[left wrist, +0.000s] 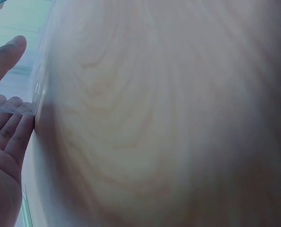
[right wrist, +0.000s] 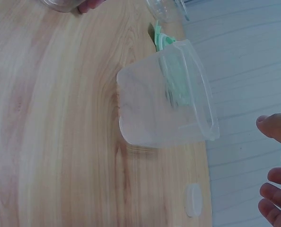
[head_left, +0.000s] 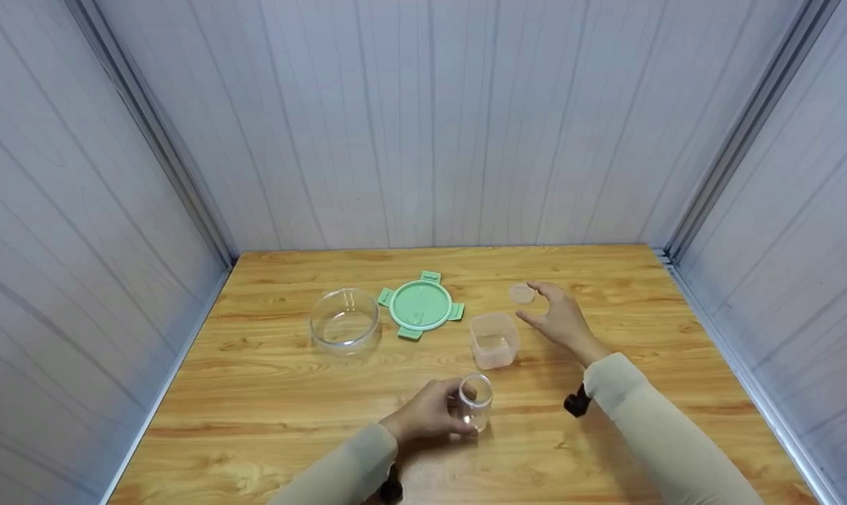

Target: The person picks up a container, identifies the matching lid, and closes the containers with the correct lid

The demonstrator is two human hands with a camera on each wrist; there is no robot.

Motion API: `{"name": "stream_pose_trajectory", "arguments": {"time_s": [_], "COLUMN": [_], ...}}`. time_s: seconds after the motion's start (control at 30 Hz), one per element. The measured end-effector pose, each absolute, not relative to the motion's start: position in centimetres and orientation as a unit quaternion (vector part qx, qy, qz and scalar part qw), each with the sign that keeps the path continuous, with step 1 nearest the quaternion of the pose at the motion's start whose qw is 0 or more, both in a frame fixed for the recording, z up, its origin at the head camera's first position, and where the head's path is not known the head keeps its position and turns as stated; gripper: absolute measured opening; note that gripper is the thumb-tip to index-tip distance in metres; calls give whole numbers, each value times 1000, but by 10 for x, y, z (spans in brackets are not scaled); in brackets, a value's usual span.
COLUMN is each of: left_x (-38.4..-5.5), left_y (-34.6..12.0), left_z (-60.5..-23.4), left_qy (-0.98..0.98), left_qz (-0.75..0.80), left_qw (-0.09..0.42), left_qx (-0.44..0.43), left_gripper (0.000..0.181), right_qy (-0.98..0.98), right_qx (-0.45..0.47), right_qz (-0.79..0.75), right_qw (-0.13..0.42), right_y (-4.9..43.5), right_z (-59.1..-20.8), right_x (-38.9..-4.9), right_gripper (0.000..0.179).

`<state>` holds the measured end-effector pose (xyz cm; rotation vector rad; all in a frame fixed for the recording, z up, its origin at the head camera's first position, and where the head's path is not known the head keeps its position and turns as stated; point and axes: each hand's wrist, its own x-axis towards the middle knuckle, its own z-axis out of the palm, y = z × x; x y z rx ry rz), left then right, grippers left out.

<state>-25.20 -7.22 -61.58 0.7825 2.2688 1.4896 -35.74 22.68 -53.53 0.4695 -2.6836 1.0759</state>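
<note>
My left hand (head_left: 434,410) grips a small clear jar (head_left: 477,407) from its left side, thumb and fingers around it, close over the front part of the table. In the left wrist view the fingers (left wrist: 20,135) lie against the jar's clear wall. My right hand (head_left: 560,319) hovers with thumb and fingers spread apart and nothing between them. Just beyond its fingertips lies a small round translucent lid (head_left: 522,293). Left of that hand stands a translucent square-sided tub (head_left: 494,341), open at the top; it fills the middle of the right wrist view.
A green round lid (head_left: 421,306) with flap clips lies flat near the back of the wooden table (head_left: 269,421). To its left stands a round clear glass bowl (head_left: 344,319). Pale panel walls (head_left: 409,126) enclose the table at the back and both sides.
</note>
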Motion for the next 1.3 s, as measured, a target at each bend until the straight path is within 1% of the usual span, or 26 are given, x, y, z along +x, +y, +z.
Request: {"name": "stream_pose_trajectory", "arguments": {"time_s": [0.57,1.0,1.3], "left_x": [-254,-256,-255], "left_y": [-71,-72,-71], "left_z": [-615,-613,-614], "left_qy": [800,805,803], "left_qz": [511,506,508], "left_qw": [167,164,169], "left_qx": [266,263,262], "left_gripper": [44,44,45], "right_qy": [-915,-915,-916], "right_qx": [148,150,144], "right_qz": [369,369,371], "right_qw": [74,65,44], "right_y": [230,231,229], "right_z": [-515,-508,-505], "right_x": [-371,-385,-394], "right_gripper": [66,65,68]}}
